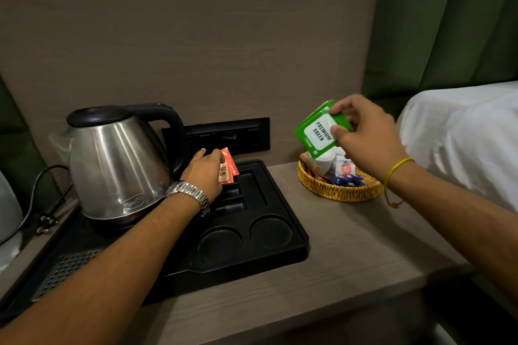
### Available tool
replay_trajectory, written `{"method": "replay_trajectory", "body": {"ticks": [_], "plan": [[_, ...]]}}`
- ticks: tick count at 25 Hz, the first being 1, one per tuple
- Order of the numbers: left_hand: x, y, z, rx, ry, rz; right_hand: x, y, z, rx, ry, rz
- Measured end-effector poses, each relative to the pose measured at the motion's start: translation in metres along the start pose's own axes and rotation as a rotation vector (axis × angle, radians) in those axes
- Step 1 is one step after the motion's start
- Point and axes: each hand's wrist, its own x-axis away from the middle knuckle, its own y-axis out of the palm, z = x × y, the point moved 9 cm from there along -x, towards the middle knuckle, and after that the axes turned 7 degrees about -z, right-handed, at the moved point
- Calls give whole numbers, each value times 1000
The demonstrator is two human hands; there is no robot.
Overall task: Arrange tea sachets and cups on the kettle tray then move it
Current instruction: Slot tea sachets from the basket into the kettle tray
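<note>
A black kettle tray [283,204] lies on the wooden shelf, with a steel kettle [117,165] on its back left. My left hand [206,173] grips orange-red tea sachets [227,168] upright over the tray's narrow slots at the back. My right hand [367,137] holds green tea sachets [318,131] in the air above a woven basket [336,190]. The basket holds white paper cups [325,161] and several small sachets. Two round cup recesses [270,230] at the tray's front right hold nothing.
A black socket panel [246,134] sits on the wall behind the tray. The kettle's cord and plug [46,223] lie at the left. A perforated metal grid [67,269] covers the tray's front left. White bedding [462,137] lies at the right.
</note>
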Motion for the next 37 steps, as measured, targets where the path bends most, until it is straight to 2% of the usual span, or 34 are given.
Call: {"method": "replay_trajectory", "body": {"ticks": [3, 5, 9, 11, 17, 21, 25, 28, 30, 33, 37], "plan": [[-2, 6, 3, -41, 32, -81, 1, 38, -18, -27, -13, -108], [-2, 11, 12, -157, 66, -118, 6, 52, -21, -37, -4, -120], [-2, 16, 29, -439, 129, -61, 20, 67, -13, -37, -2, -130], [-3, 19, 26, -469, 108, -52, 27, 69, -3, -47, 19, -133], [1, 7, 31, -401, 118, 18, 29, 74, 6, -66, 44, -139], [9, -22, 38, -197, 138, 129, 14, 102, -7, -66, 15, -212], [30, -87, 50, 47, 218, 402, -19, 147, -25, 33, -26, -321], [55, -136, 46, 128, 288, 632, -34, 193, -42, 108, -81, -493], [70, -152, 38, 132, 300, 719, -33, 218, -53, 149, -134, -581], [83, -160, 25, 97, 256, 746, -28, 245, -59, 205, -169, -635], [86, -158, 17, 60, 218, 697, -19, 269, -59, 281, -173, -726]]}}
